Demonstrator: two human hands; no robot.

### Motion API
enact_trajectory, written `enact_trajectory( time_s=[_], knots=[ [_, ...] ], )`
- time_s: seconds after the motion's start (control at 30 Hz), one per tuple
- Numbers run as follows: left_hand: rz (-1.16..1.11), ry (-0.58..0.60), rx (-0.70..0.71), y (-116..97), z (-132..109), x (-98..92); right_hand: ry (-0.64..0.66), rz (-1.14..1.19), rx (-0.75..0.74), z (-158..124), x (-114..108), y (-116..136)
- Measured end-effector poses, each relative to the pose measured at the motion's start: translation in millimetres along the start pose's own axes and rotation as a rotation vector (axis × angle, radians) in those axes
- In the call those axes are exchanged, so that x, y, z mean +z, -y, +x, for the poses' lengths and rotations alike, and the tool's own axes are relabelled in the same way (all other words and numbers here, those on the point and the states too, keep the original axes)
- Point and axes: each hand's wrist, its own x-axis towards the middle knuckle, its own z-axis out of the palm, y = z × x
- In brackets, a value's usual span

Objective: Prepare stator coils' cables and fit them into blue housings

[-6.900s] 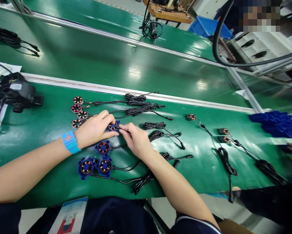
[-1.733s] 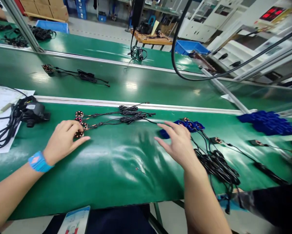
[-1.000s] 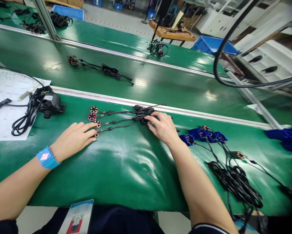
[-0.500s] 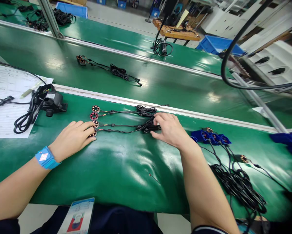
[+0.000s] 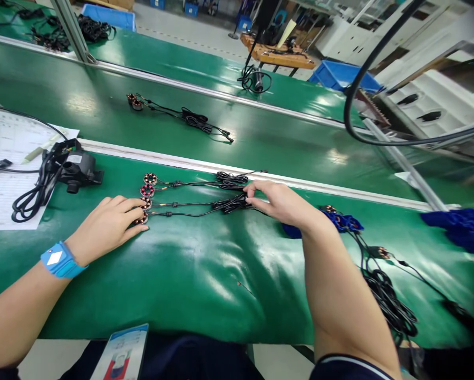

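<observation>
Several ring-shaped, copper-wound stators lie in a column on the green mat, including a red-wound stator (image 5: pixel 147 190) and a copper one (image 5: pixel 150 178) above it. Black leads run from them rightward to two coiled cable bundles, an upper one (image 5: pixel 231 180) and a lower one (image 5: pixel 229 203). My left hand (image 5: pixel 109 224), with a blue wrist strap (image 5: pixel 63 259), has its fingers and thumb around the lowest stators (image 5: pixel 141 217), partly covering them. At the right end of the lower bundle, my right hand (image 5: pixel 274 199) pinches the black cable between thumb and forefinger.
A black pump (image 5: pixel 78 168) with coiled cord sits on papers (image 5: pixel 15 200) at left. Blue parts (image 5: pixel 345 221) and tangled black cables (image 5: pixel 390 301) lie right of my forearm. Beyond a white rail (image 5: pixel 173 156), another stator set (image 5: pixel 136 101) rests on the green strip.
My right thumb and forefinger have come together on the cable. My left hand stays at the lowest stators. The stator set beyond the rail has shifted slightly right; the view has moved a little.
</observation>
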Motion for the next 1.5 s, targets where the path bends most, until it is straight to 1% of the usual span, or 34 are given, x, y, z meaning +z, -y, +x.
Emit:
enact_trajectory(
  time_s=[0.07, 0.1, 0.17, 0.23, 0.3, 0.4, 0.47, 0.53, 0.6, 0.67, 0.77, 0.83, 0.9, 0.97, 1.03, 1.07, 1.1, 1.17, 1.27, 1.33, 1.4, 1.5],
  knots=[
    [-0.007, 0.002, 0.0, 0.5, -0.4, 1.0, -0.015, 0.014, 0.044, -5.2, 5.2, -2.2],
    [-0.01, 0.003, -0.001, 0.6, -0.4, 1.2, -0.028, -0.014, 0.038, -5.8, 10.1, -3.6],
    [-0.015, 0.003, -0.005, 0.6, -0.5, 1.3, -0.043, -0.119, 0.0, -3.6, 21.1, -6.0],
    [-0.016, 0.005, -0.009, 0.2, -0.5, 1.1, -0.04, -0.226, -0.03, -0.4, 27.5, -6.4],
    [-0.016, 0.006, -0.012, 0.1, -0.7, 0.7, -0.068, -0.287, -0.045, -1.5, 24.0, -3.6],
    [-0.015, 0.003, -0.014, 0.8, -1.3, 0.5, -0.135, -0.266, -0.042, -16.1, 3.7, 5.2],
    [-0.018, 0.0, -0.012, 1.9, -1.7, 0.8, -0.091, -0.194, -0.018, -30.4, -9.0, 10.7],
    [-0.024, -0.002, -0.008, 3.3, -2.1, 1.5, 0.02, -0.135, 0.015, -42.6, -12.7, 12.8],
    [-0.029, -0.007, -0.007, 4.8, -2.8, 1.9, 0.084, -0.151, 0.057, -49.5, -6.6, 11.4],
    [-0.037, -0.008, -0.004, 5.6, -4.1, 0.8, 0.052, -0.226, 0.094, -50.0, 4.9, 8.2],
    [-0.091, -0.042, -0.026, 3.6, -5.0, -4.8, -0.064, -0.26, 0.079, -37.2, 21.8, 3.8],
    [-0.173, -0.113, -0.102, -0.8, -1.8, -9.1, -0.128, -0.208, 0.066, -19.2, 31.2, 0.8],
    [-0.233, -0.158, -0.188, -6.3, 6.6, -10.0, -0.19, -0.191, 0.118, 4.0, 40.6, -3.8],
    [-0.219, -0.117, -0.232, -10.7, 19.5, -5.3, -0.197, -0.214, 0.195, 25.9, 49.9, -9.4],
    [-0.164, -0.016, -0.257, -12.0, 34.1, 4.0, -0.159, -0.241, 0.217, 38.7, 56.8, -13.4],
    [-0.143, 0.035, -0.271, -11.2, 40.8, 9.2, -0.134, -0.245, 0.206, 39.6, 59.0, -13.8],
    [-0.131, 0.075, -0.284, -9.4, 46.3, 14.1, -0.112, -0.243, 0.182, 36.7, 60.4, -12.8],
    [-0.124, 0.117, -0.291, -3.7, 52.8, 21.4, -0.085, -0.236, 0.128, 20.3, 62.2, -5.9],
    [-0.13, 0.118, -0.239, 8.4, 52.1, 25.1, -0.051, -0.253, 0.064, -17.2, 67.5, 15.3],
    [-0.139, 0.129, -0.18, 17.5, 48.4, 24.4, -0.045, -0.274, 0.079, -40.4, 74.6, 33.3],
    [-0.15, 0.151, -0.109, 25.2, 45.8, 23.1, -0.041, -0.27, 0.135, -58.6, 82.9, 50.3],
    [-0.164, 0.177, -0.009, 26.9, 48.7, 21.7, -0.039, -0.289, 0.204, -81.8, 90.7, 67.7]
  ],
)
